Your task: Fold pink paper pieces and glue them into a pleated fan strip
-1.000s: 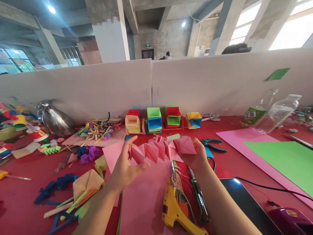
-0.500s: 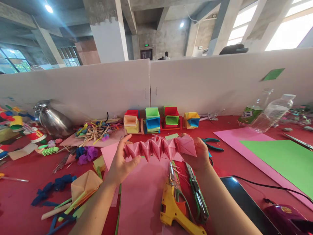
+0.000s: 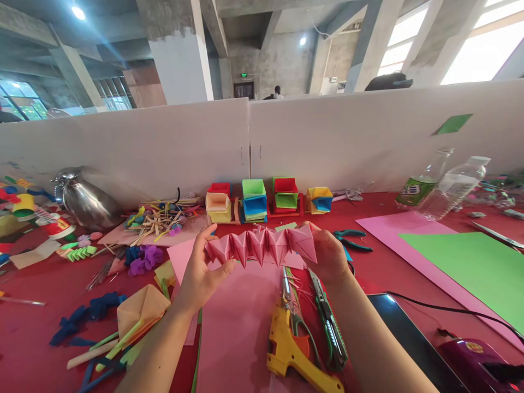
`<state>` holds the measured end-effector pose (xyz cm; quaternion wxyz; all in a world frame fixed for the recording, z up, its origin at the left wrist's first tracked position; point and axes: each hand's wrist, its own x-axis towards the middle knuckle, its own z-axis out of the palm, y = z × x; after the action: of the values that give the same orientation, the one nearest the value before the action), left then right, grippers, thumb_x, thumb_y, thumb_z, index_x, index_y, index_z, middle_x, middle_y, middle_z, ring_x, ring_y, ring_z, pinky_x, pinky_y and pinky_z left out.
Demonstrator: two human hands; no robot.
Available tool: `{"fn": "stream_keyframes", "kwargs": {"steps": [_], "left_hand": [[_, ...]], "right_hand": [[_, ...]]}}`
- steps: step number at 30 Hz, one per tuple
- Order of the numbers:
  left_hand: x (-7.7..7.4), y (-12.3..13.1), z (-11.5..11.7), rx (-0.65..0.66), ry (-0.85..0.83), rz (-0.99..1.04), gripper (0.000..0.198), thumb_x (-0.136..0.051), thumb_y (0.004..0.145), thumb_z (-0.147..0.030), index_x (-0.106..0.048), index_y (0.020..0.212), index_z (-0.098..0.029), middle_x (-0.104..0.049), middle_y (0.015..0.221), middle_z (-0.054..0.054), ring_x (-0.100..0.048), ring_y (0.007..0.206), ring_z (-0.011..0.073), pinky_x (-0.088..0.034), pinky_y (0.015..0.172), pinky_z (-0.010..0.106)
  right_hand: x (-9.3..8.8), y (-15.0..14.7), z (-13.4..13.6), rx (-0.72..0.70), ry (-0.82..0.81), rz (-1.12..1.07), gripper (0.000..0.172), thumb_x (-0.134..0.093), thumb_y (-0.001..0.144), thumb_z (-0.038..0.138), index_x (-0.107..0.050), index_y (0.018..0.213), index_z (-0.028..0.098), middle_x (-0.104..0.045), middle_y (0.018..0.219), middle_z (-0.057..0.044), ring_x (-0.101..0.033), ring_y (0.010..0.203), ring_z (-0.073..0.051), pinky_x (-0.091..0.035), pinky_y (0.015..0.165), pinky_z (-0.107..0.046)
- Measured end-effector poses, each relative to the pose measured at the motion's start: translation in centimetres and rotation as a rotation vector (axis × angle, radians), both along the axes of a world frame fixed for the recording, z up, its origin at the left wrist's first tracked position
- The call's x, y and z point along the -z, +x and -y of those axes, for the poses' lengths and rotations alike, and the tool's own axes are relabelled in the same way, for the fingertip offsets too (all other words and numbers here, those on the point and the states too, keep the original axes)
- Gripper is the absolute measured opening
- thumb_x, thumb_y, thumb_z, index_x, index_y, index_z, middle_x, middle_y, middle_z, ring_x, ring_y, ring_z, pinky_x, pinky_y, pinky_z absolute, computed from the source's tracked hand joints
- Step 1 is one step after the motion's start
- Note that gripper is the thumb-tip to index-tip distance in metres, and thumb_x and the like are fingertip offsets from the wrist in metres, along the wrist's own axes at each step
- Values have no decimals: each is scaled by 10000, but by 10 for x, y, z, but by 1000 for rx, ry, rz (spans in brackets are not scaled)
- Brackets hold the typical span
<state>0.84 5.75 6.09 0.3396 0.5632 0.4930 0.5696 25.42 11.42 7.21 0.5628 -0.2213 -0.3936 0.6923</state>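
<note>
A pleated strip of folded pink paper (image 3: 257, 246) stretches level between my two hands above the table. My left hand (image 3: 208, 267) grips its left end between thumb and fingers. At the other end, my right hand (image 3: 329, 254) holds the flap, its fingers partly hidden behind the paper. Beneath lie a pink sheet (image 3: 233, 327), a yellow glue gun (image 3: 286, 349) and a green utility knife (image 3: 329, 322). Small coloured paper boxes (image 3: 254, 201) stand in a row beyond my hands.
Pliers (image 3: 352, 240), a phone (image 3: 409, 338) and a large green sheet (image 3: 470, 273) are on the right. Bottles (image 3: 454, 185) stand at the back right. A steel jug (image 3: 88, 199), wooden sticks (image 3: 158, 224) and paper scraps (image 3: 141, 308) lie left. A white partition (image 3: 184, 147) runs behind.
The right end of the pink folded strip has moved slightly left with my right hand, so the strip is a little shorter. The camera view has shifted slightly.
</note>
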Motion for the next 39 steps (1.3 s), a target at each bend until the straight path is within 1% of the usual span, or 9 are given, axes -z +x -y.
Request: {"fn": "stream_keyframes", "kwargs": {"steps": [6, 12, 16, 20, 23, 28, 33, 35, 39], "left_hand": [[0, -1, 0, -90, 31, -77, 718, -732, 630, -338, -419, 1272, -255, -534, 1067, 36, -572, 790, 140, -429, 843, 322], [-5, -3, 1, -78, 37, -128, 684, -683, 699, -312, -359, 1300, -271, -520, 1016, 24, -565, 828, 144, -385, 937, 367], [-4, -1, 2, -50, 30, -100, 680, -687, 695, -304, -361, 1291, -270, -506, 1066, 34, -563, 875, 147, -396, 926, 348], [0, 0, 0, -9, 42, -81, 699, -689, 693, -302, -352, 1304, -251, -547, 983, 22, -570, 892, 154, -364, 963, 364], [2, 0, 0, -12, 50, -79, 702, -693, 688, -299, -356, 1302, -248, -547, 997, 28, -571, 906, 159, -368, 957, 364], [-4, 3, 4, -33, 32, -124, 703, -686, 696, -305, -345, 1307, -245, -570, 928, 18, -556, 974, 190, -366, 953, 371], [-10, 8, 11, -32, 22, -201, 671, -676, 714, -329, -353, 1296, -248, -554, 1005, 37, -532, 1017, 196, -355, 959, 368], [-9, 8, 11, -30, 27, -199, 662, -670, 721, -326, -350, 1296, -251, -552, 1016, 39, -536, 1005, 191, -351, 964, 370], [-5, 6, 7, -51, 67, -141, 662, -687, 702, -332, -371, 1280, -273, -520, 1109, 42, -558, 964, 174, -395, 920, 341]], "right_hand": [[-2, 0, 1, 44, 47, 42, 53, -521, 626, 194, -497, 581, 209, -513, 518, 33, -446, 477, -116, -395, 500, -253], [-5, 0, 3, 60, 67, 76, 14, -510, 637, 229, -521, 639, 220, -523, 539, 29, -456, 468, -126, -405, 490, -270], [-5, -1, 3, 65, 81, 86, 18, -528, 620, 222, -511, 612, 220, -518, 535, 29, -450, 470, -128, -422, 508, -276], [-4, -3, 2, 64, 93, 84, 29, -540, 613, 210, -529, 587, 208, -523, 542, 27, -442, 475, -117, -409, 498, -256], [-3, -3, 2, 63, 106, 85, 29, -546, 616, 202, -533, 591, 204, -516, 543, 31, -438, 479, -111, -397, 488, -241], [1, -4, 2, 54, 119, 121, 69, -575, 653, 195, -515, 619, 201, -520, 567, 32, -472, 511, -111, -410, 520, -235], [2, -14, 6, 19, 133, 190, 133, -683, 670, 187, -551, 661, 182, -550, 607, 29, -488, 542, -97, -394, 538, -215], [1, -17, 9, 5, 143, 210, 156, -705, 675, 208, -553, 658, 174, -558, 618, 25, -492, 554, -96, -392, 547, -216], [-1, -17, 9, 6, 155, 219, 171, -711, 674, 224, -549, 651, 177, -555, 616, 29, -489, 556, -99, -390, 547, -222]]}}
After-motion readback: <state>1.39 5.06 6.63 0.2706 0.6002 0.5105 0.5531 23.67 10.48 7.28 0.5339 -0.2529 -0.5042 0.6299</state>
